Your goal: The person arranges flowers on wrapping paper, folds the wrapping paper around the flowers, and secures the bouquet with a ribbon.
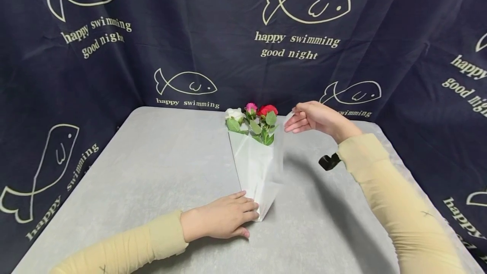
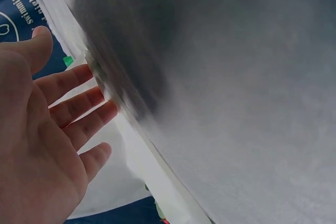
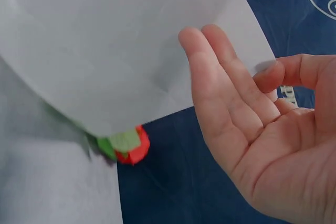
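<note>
A bouquet lies on the table, wrapped in white paper (image 1: pixel 253 162) that narrows toward the near end. From its far opening come a white rose (image 1: pixel 234 114), a pink bud (image 1: pixel 251 108) and a red rose (image 1: pixel 268 109) with green leaves (image 1: pixel 255 127). My left hand (image 1: pixel 224 218) rests on the narrow lower end, fingers extended against the paper. At the upper right, my right hand (image 1: pixel 316 118) pinches a corner of the paper between thumb and index finger; the right wrist view shows its other fingers extended. Paper hides the stems.
The bouquet lies on a pale grey tabletop (image 1: pixel 163 155). Dark blue cloth (image 1: pixel 236 24) printed with white fish and lettering hangs behind and at both sides. A black strap piece (image 1: pixel 329 162) sticks out beneath the right sleeve cuff.
</note>
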The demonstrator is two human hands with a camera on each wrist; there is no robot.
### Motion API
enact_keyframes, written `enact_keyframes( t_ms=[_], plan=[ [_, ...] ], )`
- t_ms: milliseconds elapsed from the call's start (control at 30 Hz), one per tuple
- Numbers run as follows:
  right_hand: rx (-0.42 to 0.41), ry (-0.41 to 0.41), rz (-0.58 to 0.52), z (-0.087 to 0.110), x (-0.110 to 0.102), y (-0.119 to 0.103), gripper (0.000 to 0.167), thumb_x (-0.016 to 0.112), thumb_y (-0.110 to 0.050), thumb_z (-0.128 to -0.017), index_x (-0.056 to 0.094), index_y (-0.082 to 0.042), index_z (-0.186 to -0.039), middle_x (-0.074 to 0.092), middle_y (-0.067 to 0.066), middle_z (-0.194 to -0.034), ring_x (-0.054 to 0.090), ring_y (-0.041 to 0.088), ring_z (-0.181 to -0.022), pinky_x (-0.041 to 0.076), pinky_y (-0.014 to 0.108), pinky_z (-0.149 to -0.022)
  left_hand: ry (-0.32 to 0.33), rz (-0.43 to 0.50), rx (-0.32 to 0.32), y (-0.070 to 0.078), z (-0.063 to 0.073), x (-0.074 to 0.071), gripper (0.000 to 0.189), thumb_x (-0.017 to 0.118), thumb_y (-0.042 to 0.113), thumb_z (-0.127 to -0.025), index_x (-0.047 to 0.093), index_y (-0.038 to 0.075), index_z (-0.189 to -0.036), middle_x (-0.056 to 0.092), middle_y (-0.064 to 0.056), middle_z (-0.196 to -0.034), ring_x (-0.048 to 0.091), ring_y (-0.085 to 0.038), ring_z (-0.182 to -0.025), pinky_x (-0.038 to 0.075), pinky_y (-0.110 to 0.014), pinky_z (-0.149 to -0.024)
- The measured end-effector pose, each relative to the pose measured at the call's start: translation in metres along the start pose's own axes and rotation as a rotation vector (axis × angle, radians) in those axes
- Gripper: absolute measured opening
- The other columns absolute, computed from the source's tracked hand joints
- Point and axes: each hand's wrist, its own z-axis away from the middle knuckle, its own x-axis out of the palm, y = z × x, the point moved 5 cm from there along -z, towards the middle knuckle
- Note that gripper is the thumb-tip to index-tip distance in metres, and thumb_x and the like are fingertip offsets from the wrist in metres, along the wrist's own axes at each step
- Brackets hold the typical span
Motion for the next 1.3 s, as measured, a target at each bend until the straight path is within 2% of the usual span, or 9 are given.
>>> enact_keyframes(
  t_ms=[100,367,567,767,1000,1167,1300],
  plan=[
    [-0.01,-0.009,-0.012,-0.007,0.011,-0.005,0.02,0.029,-0.013,-0.097,0.043,-0.002,-0.087,0.071,0.016,-0.091,0.07,0.026,-0.087,0.053,0.042,-0.084,-0.002,-0.003,0.008,0.0,0.0,0.0,0.052,0.045,0.051,-0.094,0.055,0.015,-0.131,0.051,-0.003,-0.135,0.048,-0.016,-0.127,0.034,-0.042,-0.109],
    [-0.069,-0.061,-0.036,-0.028,0.043,-0.012,0.018,0.033,-0.011,-0.094,0.046,-0.003,-0.085,0.071,0.016,-0.099,0.069,0.027,-0.093,0.051,0.044,-0.089,-0.002,0.013,0.01,0.002,0.001,0.002,0.046,0.046,0.045,-0.096,0.053,0.017,-0.131,0.049,-0.003,-0.131,0.044,-0.013,-0.127,0.032,-0.038,-0.11],
    [-0.128,-0.108,-0.06,-0.041,0.064,-0.009,0.019,0.034,-0.012,-0.094,0.047,-0.005,-0.082,0.072,0.013,-0.096,0.068,0.026,-0.096,0.044,0.048,-0.097,-0.018,0.029,0.018,0.0,0.002,0.006,0.045,0.044,0.041,-0.098,0.05,0.016,-0.135,0.048,-0.002,-0.131,0.042,-0.013,-0.129,0.029,-0.037,-0.112],
    [-0.132,-0.133,-0.148,-0.058,0.085,-0.001,0.022,0.037,-0.014,-0.095,0.048,-0.007,-0.077,0.072,0.012,-0.096,0.066,0.027,-0.102,0.041,0.05,-0.101,-0.014,0.028,0.049,-0.002,0.005,0.01,0.045,0.045,0.036,-0.099,0.047,0.014,-0.138,0.047,-0.002,-0.135,0.039,-0.014,-0.132,0.025,-0.035,-0.113],
    [-0.133,-0.177,-0.255,-0.076,0.108,0.017,0.019,0.032,-0.015,-0.1,0.046,-0.006,-0.091,0.07,0.014,-0.105,0.061,0.03,-0.111,0.037,0.051,-0.103,-0.004,0.011,0.066,-0.004,0.008,0.008,0.044,0.049,0.031,-0.098,0.046,0.014,-0.138,0.05,0.0,-0.133,0.042,-0.015,-0.13,0.029,-0.033,-0.112],
    [-0.163,-0.181,-0.322,-0.084,0.116,0.03,0.028,0.029,-0.015,-0.101,0.043,-0.005,-0.079,0.071,0.01,-0.1,0.06,0.031,-0.112,0.037,0.052,-0.104,-0.037,0.019,0.04,-0.006,0.012,0.01,0.047,0.049,0.03,-0.097,0.044,0.012,-0.14,0.05,0.0,-0.137,0.043,-0.014,-0.13,0.03,-0.032,-0.111],
    [-0.179,-0.18,-0.339,-0.088,0.123,0.038,0.03,0.029,-0.016,-0.102,0.042,-0.005,-0.077,0.067,0.019,-0.111,0.058,0.033,-0.115,0.038,0.05,-0.103,-0.064,0.01,0.018,-0.006,0.016,0.01,0.049,0.049,0.031,-0.097,0.042,0.011,-0.141,0.048,0.001,-0.139,0.042,-0.012,-0.131,0.031,-0.032,-0.11]
  ],
)
